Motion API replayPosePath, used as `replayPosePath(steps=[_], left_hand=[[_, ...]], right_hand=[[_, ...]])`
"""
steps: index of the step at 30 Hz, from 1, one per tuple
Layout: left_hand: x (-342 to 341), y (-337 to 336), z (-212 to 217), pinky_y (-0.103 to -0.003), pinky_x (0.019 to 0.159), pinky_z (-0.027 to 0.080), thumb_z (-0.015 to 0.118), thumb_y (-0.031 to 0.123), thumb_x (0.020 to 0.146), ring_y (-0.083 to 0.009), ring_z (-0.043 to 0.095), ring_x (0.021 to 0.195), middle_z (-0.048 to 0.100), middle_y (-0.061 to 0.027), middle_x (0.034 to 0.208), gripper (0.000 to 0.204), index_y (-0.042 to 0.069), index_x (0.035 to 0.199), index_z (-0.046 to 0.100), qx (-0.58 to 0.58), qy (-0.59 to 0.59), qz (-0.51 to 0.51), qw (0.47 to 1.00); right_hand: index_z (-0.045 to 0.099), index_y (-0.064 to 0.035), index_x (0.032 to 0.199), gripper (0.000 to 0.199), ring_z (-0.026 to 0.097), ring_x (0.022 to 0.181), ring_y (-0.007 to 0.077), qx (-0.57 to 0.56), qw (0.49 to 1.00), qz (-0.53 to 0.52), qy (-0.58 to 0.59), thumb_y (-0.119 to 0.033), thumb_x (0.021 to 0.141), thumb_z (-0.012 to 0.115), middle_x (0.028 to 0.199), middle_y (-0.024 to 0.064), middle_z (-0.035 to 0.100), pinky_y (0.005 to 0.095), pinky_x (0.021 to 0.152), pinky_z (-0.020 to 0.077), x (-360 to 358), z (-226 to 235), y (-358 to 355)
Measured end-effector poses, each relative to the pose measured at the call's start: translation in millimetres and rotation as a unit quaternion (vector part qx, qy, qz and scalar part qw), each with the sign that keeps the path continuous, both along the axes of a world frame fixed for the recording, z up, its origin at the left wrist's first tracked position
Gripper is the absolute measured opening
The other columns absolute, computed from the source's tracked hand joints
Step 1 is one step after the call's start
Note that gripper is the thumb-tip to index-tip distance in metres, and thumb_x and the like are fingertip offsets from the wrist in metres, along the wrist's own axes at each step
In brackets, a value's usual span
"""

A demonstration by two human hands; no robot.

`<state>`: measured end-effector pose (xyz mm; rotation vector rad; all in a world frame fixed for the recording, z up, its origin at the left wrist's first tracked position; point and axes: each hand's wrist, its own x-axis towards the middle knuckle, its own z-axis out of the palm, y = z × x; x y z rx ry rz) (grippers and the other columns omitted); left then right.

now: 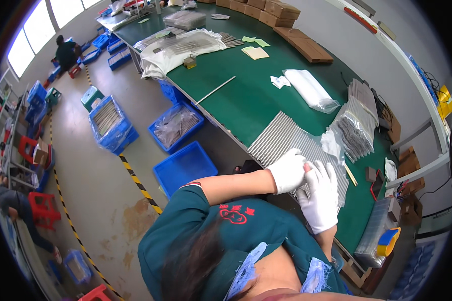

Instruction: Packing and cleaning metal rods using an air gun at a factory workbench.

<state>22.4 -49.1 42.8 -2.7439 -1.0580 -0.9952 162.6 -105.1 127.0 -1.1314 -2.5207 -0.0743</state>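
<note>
Both my hands wear white gloves and meet above a row of slim silvery rods (273,138) lying side by side at the table's near edge. My left hand (288,170) is closed, its fingers curled in against the right one. My right hand (320,198) is bent with its fingers close together, and a bare fingertip shows between the two hands. Whatever the fingers pinch is too small or hidden to make out. A crumpled white cloth (331,144) and a thin pale stick (350,175) lie just beyond my right hand.
On the green table (236,110) are a roll of clear plastic (310,90), bagged rod stacks (355,125), a single rod (216,90) and flattened cartons (304,44). At right sits a tape dispenser (388,241). Blue crates (185,168) stand on the floor at left; another person (67,52) sits far off.
</note>
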Motion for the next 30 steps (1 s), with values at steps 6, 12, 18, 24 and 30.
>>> replayPosePath(steps=[6,12,18,24,30], left_hand=[[-10.5,-7.4,6.1,-0.047,0.097,0.036,0.057,0.016,0.077,-0.0212,0.059,0.096,0.063,-0.0037,0.094,0.023,0.014,0.099,0.062,-0.004,0.031,0.002,1.000],[-62.6,32.0,5.2,-0.058,0.103,0.028,0.063,0.028,0.078,-0.0225,0.055,0.108,0.060,-0.0043,0.109,0.039,0.021,0.116,0.059,0.028,0.013,0.159,0.987],[-95.7,69.7,37.2,-0.058,0.099,0.031,0.055,0.017,0.080,-0.0249,0.055,0.109,0.059,-0.0090,0.116,0.039,0.020,0.119,0.058,0.202,-0.037,0.271,0.940],[-180.7,95.6,-41.5,-0.055,0.102,0.030,0.056,0.018,0.083,-0.0263,0.050,0.118,0.054,-0.0117,0.127,0.046,0.020,0.129,0.051,0.138,-0.042,0.514,0.846],[-187.7,68.3,-37.6,-0.059,0.107,0.019,0.060,0.046,0.080,-0.0316,0.034,0.133,0.044,-0.0146,0.140,0.055,0.019,0.128,0.055,-0.151,0.100,0.511,0.841]], right_hand=[[0.068,-0.0123,0.102,0.032,0.060,0.071,0.0313,0.034,0.987,-0.134,0.078,0.002,0.074,0.060,0.078,0.0110,0.063,0.0398,0.067,0.0484,46.4,-52.7,15.7],[0.067,-0.0075,0.105,0.034,0.065,0.089,0.0288,0.032,0.975,-0.162,0.151,0.006,0.075,0.057,0.096,0.0122,0.068,0.0354,0.080,0.0510,58.6,-47.4,18.6],[0.057,-0.0056,0.121,0.046,0.057,0.112,0.0305,-0.063,0.985,-0.084,0.136,-0.003,0.076,0.066,0.120,0.0134,0.061,0.0363,0.097,0.0438,34.1,-54.8,21.8],[0.059,-0.0053,0.115,0.043,0.055,0.114,0.0313,-0.127,0.973,-0.137,0.132,-0.014,0.075,0.069,0.121,0.0136,0.060,0.0393,0.099,0.0422,56.7,-73.5,8.7],[0.060,-0.0075,0.115,0.040,0.054,0.114,0.0311,-0.161,0.966,-0.138,0.148,-0.014,0.076,0.067,0.121,0.0124,0.060,0.0395,0.099,0.0417,57.9,-66.5,4.3]])
